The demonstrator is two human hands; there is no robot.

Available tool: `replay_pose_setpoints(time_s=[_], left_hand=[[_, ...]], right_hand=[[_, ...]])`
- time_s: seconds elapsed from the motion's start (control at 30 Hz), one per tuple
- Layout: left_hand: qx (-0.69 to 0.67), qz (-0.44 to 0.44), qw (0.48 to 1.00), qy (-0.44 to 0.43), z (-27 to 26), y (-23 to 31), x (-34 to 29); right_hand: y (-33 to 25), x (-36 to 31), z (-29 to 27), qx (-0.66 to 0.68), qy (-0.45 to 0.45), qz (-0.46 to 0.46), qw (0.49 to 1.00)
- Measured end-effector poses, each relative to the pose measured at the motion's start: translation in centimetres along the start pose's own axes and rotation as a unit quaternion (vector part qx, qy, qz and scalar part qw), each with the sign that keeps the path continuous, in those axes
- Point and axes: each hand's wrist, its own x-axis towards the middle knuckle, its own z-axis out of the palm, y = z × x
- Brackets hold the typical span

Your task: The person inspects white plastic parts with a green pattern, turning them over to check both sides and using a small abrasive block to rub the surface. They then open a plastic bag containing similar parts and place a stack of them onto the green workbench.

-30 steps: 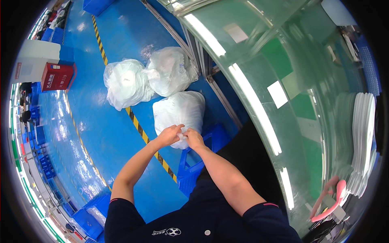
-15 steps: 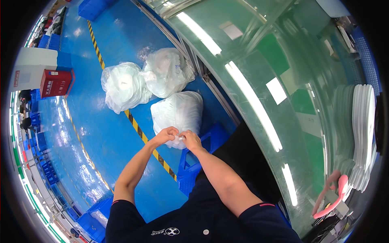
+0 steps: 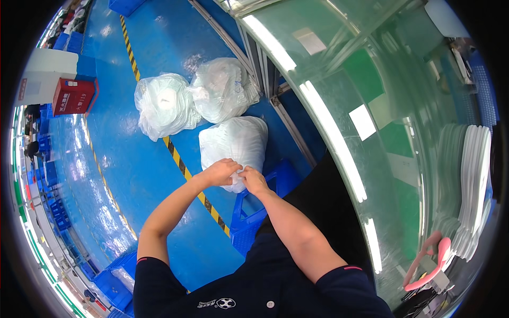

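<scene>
A full, whitish translucent plastic bag stands on the blue floor in front of me. My left hand and my right hand meet at its near end, both with curled fingers closed on the gathered plastic. Whether the bag's mouth is knotted is hidden by my fingers. Just beyond it are two similar stuffed bags, one on the left and one on the right. Pale stacked sheets or pieces show through the plastic.
A blue plastic stool is close to my legs. To the right runs a glossy green table with a white stack and a pink-handled tape dispenser. A red box and a blue crate are at the left.
My left hand has turned over the gathered plastic, its back now facing up more. The right hand stays close beside it, and the view has shifted slightly.
</scene>
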Motion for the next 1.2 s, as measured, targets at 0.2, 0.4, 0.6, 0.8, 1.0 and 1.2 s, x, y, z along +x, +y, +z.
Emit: replay_pose_setpoints(time_s=[0.2,0.4,0.6,0.8,1.0,1.2], left_hand=[[0.067,-0.028,0.995,-0.074,1.5,-0.2,0.1],[0.031,-0.069,0.997,-0.030,3.1,-0.5,-0.4],[-0.261,-0.270,0.927,-0.004,1.2,1.1,-1.0],[-0.580,-0.332,0.736,0.110,4.9,-0.3,-4.0],[-0.162,-0.203,0.958,0.120,4.1,1.2,-2.5],[0.001,-0.023,0.996,0.091,2.2,1.7,-0.7]], right_hand=[[0.9,0.5,2.0,0.008,-0.011,0.068,0.998],[-0.3,-0.3,1.1,-0.035,0.028,0.011,0.999],[-1.7,-0.5,-0.4,-0.065,0.011,0.052,0.996],[-1.6,-0.2,-0.6,-0.049,-0.004,0.063,0.997],[0.1,-0.1,0.9,-0.037,0.006,0.058,0.998],[2.0,0.9,2.8,-0.030,0.023,0.119,0.992]])
